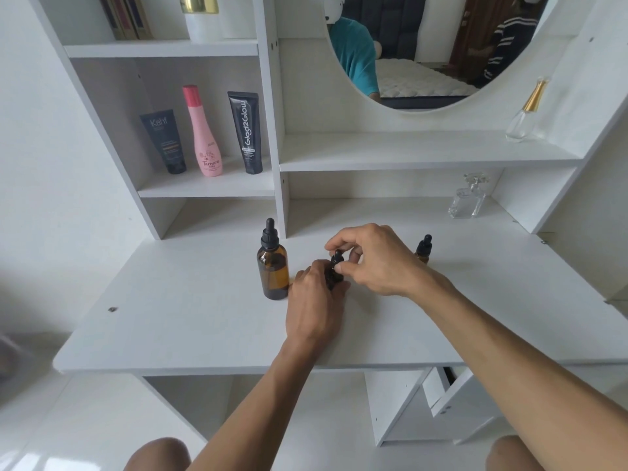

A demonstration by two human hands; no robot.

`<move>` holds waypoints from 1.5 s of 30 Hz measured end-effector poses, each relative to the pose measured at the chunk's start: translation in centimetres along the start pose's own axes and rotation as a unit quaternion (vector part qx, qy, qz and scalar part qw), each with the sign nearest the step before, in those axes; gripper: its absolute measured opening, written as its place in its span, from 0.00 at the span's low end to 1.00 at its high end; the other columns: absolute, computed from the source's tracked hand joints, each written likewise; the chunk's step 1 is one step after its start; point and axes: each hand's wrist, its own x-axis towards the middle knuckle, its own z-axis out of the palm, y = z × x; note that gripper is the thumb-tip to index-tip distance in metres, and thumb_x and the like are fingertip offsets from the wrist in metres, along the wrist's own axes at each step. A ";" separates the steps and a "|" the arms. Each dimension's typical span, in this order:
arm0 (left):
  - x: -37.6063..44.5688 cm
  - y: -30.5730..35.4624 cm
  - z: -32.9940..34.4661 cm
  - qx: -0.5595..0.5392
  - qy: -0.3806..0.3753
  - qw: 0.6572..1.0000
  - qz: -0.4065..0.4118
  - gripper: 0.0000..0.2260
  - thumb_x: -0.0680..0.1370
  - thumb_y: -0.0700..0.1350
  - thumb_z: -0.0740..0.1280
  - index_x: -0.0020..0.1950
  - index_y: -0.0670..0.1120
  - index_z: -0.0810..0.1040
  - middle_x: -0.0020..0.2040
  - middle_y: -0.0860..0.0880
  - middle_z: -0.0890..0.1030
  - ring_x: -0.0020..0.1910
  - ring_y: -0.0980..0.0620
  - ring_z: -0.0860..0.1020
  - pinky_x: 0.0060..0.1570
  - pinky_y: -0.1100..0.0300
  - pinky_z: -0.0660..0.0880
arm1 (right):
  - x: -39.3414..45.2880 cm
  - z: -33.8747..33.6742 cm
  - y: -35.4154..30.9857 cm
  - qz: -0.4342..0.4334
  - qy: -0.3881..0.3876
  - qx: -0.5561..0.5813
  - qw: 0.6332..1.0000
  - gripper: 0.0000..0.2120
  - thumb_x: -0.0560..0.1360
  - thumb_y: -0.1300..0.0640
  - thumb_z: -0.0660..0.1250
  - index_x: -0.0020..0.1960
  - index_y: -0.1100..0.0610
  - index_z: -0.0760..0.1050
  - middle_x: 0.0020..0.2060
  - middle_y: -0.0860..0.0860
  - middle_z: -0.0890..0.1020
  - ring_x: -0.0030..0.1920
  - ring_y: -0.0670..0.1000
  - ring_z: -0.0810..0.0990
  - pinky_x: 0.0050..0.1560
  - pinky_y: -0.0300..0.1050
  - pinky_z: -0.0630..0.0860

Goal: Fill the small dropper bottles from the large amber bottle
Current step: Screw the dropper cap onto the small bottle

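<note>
Small dropper bottle (332, 278), dark with a black cap, stands at the middle of a white vanity desk (170, 317), gripped around its body by the person's left hand (314, 305) while the right hand (373, 260) pinches the black dropper cap (337, 259) from above with thumb and fingers. Just to the left, close to the left hand, the large amber bottle (273, 266) stands upright with its own dropper cap on. A second small dropper bottle (423, 249) stands behind the right wrist, partly hidden. On the shelf behind, a grey Kahf tube (163, 141), a pink Tamara bottle (203, 134) and a black Glad2Glow tube (247, 132) stand in a row
</note>
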 end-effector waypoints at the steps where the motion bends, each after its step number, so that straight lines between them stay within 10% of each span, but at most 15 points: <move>1: 0.0 0.0 0.0 0.001 0.001 1.000 0.001 0.10 0.76 0.46 0.70 0.56 0.46 0.79 0.46 0.49 0.84 0.47 0.46 0.80 0.46 0.46 0.78 | 0.0 0.0 0.0 0.004 0.008 0.000 1.000 0.15 0.72 0.56 0.76 0.58 0.49 0.82 0.48 0.44 0.82 0.39 0.46 0.82 0.51 0.45 0.80; 45: -0.4 0.6 -0.4 -0.004 0.002 1.000 -0.010 0.09 0.77 0.47 0.69 0.55 0.45 0.78 0.43 0.48 0.83 0.44 0.44 0.78 0.43 0.45 0.77 | -0.6 1.6 0.7 0.016 0.036 -0.021 0.999 0.06 0.73 0.55 0.75 0.49 0.47 0.81 0.34 0.37 0.77 0.42 0.50 0.80 0.48 0.51 0.81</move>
